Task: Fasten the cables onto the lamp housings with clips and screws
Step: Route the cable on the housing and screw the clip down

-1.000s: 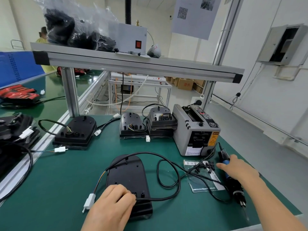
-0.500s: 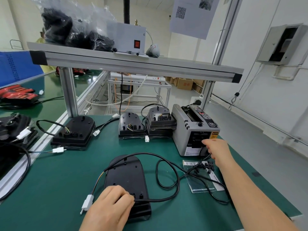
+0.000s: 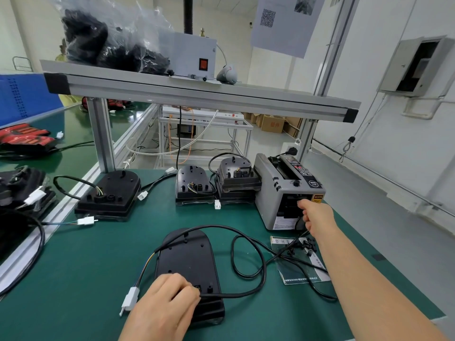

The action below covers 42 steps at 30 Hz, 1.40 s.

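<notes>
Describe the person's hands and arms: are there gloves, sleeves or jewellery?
Both are bare. The left hand and right hand wear no gloves, and no ring or watch shows. The right forearm shows no sleeve; the left arm is out of view past the wrist.

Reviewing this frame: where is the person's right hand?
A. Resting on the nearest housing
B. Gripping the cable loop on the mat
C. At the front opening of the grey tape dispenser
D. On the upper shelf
C: the right hand reaches to the front opening of the tape dispenser, fingers curled there; whether it holds tape is unclear. The left hand holds the cable at the housing.
</notes>
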### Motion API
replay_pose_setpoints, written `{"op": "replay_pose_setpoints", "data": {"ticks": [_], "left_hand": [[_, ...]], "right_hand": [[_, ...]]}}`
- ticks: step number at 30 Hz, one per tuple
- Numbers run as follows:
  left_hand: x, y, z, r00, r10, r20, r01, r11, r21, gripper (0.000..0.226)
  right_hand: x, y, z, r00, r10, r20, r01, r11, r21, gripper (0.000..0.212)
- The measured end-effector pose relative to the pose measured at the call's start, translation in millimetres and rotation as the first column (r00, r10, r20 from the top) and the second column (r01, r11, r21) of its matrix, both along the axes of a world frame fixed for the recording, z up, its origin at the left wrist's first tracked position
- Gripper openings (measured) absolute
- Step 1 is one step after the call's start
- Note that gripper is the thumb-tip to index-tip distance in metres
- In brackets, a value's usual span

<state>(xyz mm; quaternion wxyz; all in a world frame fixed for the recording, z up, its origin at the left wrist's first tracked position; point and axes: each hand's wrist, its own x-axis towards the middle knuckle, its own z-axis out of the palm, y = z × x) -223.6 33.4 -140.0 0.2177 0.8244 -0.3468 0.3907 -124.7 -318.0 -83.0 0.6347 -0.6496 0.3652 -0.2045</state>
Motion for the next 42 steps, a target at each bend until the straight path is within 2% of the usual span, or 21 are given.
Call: {"op": "replay_pose_setpoints", "data": {"ticks": [10,18,23,26,27,29,30,32,34,35,38,40,42], "left_hand": [[0,0,1,1.0,0.014,0.013,-0.014,1.0,0.0,0.057],[2,3,-6,1.0,-0.006,-0.02,0.007,1.0,0.023,0.03],[4,4,-9,0.998,-0.041,-0.037,0.042,0.999,0.015,0.031],[0,4,0,0.99,-0.057,-0.127,0.055,0.998,-0.016,0.044],[-1,4,5,0.982,-0.053,-0.181,0.048,0.998,-0.03,0.043],[-3,7,9,0.957,-0.089,-0.278,0.067,0.994,-0.088,0.025],[-3,9,8,0.94,-0.116,-0.321,0.072,0.987,-0.146,0.017],[-2,14,6,0.89,-0.13,-0.436,-0.017,0.948,-0.318,0.005],[4,21,4,0.828,-0.135,-0.544,-0.181,0.854,-0.488,0.019],[8,24,4,0.796,-0.128,-0.592,-0.261,0.809,-0.526,0.025],[20,34,4,0.701,-0.115,-0.704,-0.36,0.795,-0.488,0.029],[24,34,1,0.638,-0.149,-0.755,-0.359,0.81,-0.463,0.03],[26,33,-4,0.616,-0.138,-0.775,-0.356,0.83,-0.43,0.025]], "right_hand": [[4,8,-6,0.996,-0.081,0.04,0.081,0.997,-0.009,0.027],[-7,17,-10,0.987,-0.085,0.137,0.082,0.996,0.024,0.032],[-29,21,-13,0.98,0.069,0.187,-0.087,0.992,0.089,0.02],[-40,35,-10,0.941,0.259,0.219,-0.281,0.957,0.073,0.024],[-43,43,-7,0.912,0.349,0.217,-0.367,0.929,0.047,0.025],[-46,67,0,0.829,0.526,0.19,-0.531,0.847,-0.031,0.024],[-47,80,3,0.781,0.601,0.167,-0.598,0.798,-0.075,0.023],[-46,110,11,0.68,0.727,0.101,-0.709,0.686,-0.165,0.022],[-45,140,16,0.552,0.834,0.001,-0.808,0.535,-0.248,0.02],[-43,154,17,0.481,0.875,-0.059,-0.849,0.448,-0.28,0.019],[-35,186,12,0.337,0.914,-0.226,-0.906,0.25,-0.341,0.022],[-31,199,8,0.29,0.913,-0.288,-0.92,0.183,-0.346,0.022],[-28,208,6,0.254,0.904,-0.344,-0.928,0.127,-0.351,0.019]]}}
